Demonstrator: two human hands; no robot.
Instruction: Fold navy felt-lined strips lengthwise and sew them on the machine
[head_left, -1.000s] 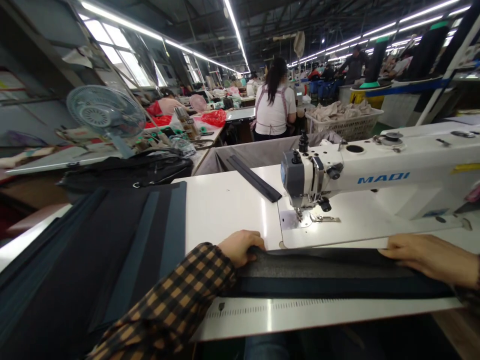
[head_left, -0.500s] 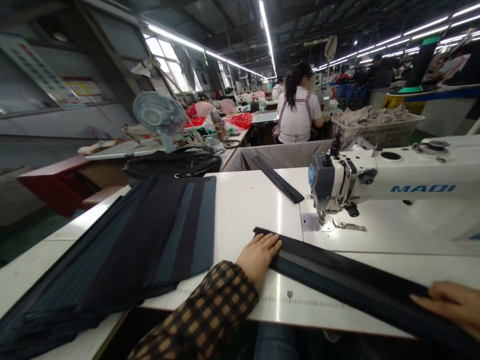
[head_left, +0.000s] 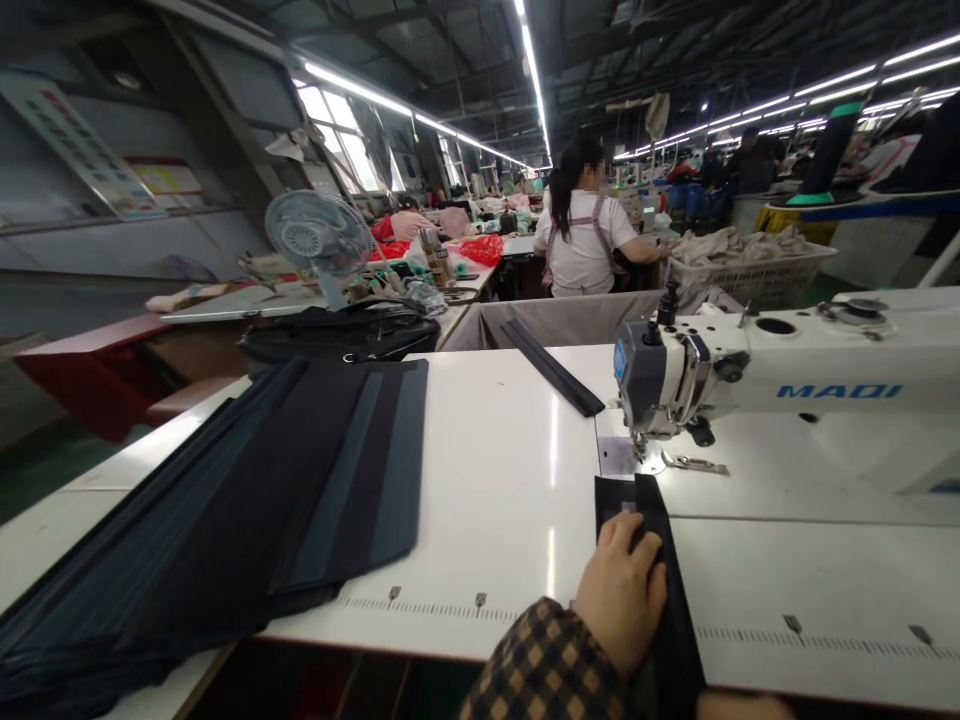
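A black fabric strip (head_left: 679, 580) lies lengthwise on the white sewing table, with its far end just in front of the needle plate (head_left: 619, 456). My left hand (head_left: 624, 590) rests on the strip near that end, its fingers bent and pressed onto the cloth; the thumb is hidden. Only a blurred sliver of my right hand (head_left: 742, 706) shows at the bottom edge, beside the strip's near part, with its fingers out of sight. The sewing machine's head (head_left: 660, 375) stands just beyond the strip.
A stack of dark fabric panels (head_left: 247, 500) covers the table's left side. Another narrow black strip (head_left: 551, 368) lies behind, left of the machine. A black bag (head_left: 337, 332) and a fan (head_left: 319, 235) stand at the back left. A person (head_left: 589, 225) works ahead beside a cloth-filled basket (head_left: 750, 268).
The strip has swung from a slanting position to point at the needle plate. My left hand has moved right with it; my right hand has dropped toward the bottom edge.
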